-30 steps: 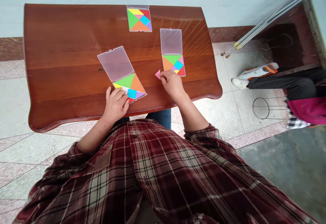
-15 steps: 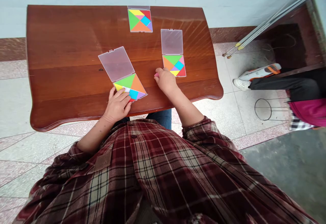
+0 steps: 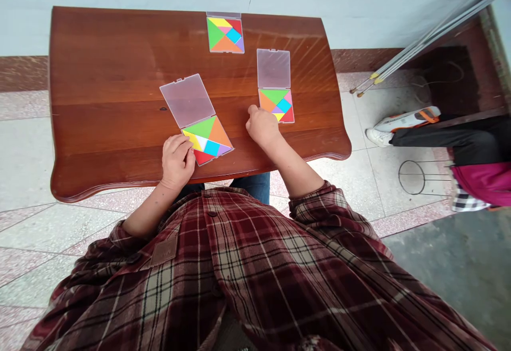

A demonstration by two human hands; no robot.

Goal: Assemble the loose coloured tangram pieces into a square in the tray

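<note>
On the brown table, a tangram case (image 3: 211, 127) lies nearest my left side with its clear lid (image 3: 188, 101) folded back; a white gap shows among its coloured pieces. My left hand (image 3: 176, 159) rests at that case's left edge, fingertips on the yellow piece (image 3: 191, 139), thumb bent near the red piece (image 3: 203, 157). My right hand (image 3: 261, 126) is closed beside the lower left corner of a second open case (image 3: 284, 105). Its fingertips are pressed together, and what they hold is hidden. The second case holds green, orange, pink, blue, purple, yellow and red pieces.
A third tangram case (image 3: 225, 34) lies at the table's back edge (image 3: 139, 9), against the wall. To the right of the table are metal poles (image 3: 419, 40), a wire ring stand (image 3: 412, 177) and a person's leg (image 3: 431, 130) with a white shoe.
My left hand has slid left, uncovering the red and blue pieces. The pink piece that showed at my right fingertips is now out of sight. The whole view has shifted slightly.
</note>
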